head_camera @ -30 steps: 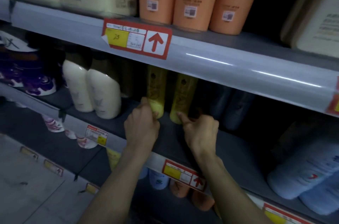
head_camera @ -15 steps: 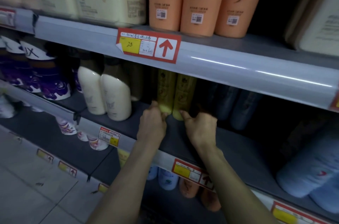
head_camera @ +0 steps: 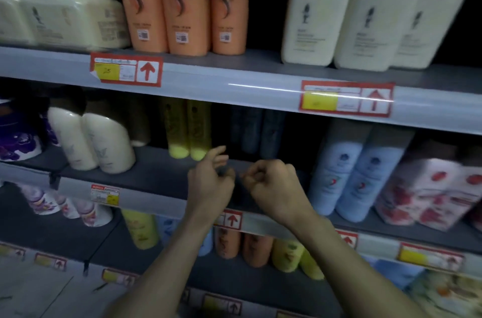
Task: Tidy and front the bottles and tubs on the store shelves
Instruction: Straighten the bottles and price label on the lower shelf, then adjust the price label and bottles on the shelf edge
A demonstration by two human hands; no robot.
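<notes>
- Two tall yellow plastic bottles (head_camera: pixel 178 132) stand side by side, set well back on the grey middle shelf (head_camera: pixel 156 174).
- The left hand (head_camera: pixel 211 182) hovers near them, fingers loosely spread, holding nothing.
- The right hand (head_camera: pixel 273 184), just beside it, is curled into an empty fist.

One view only, head-worn and wide-angle. It stands close before the store shelves (head_camera: pixel 234 88), facing forward and somewhat downward. The middle shelf (head_camera: pixel 156 174) holds the frame centre; the left hand (head_camera: pixel 211 182) and right hand (head_camera: pixel 273 184) enter at the bottom edge and reach over its front. Shelf edges slope down rightward. Detail is soft throughout.
</notes>
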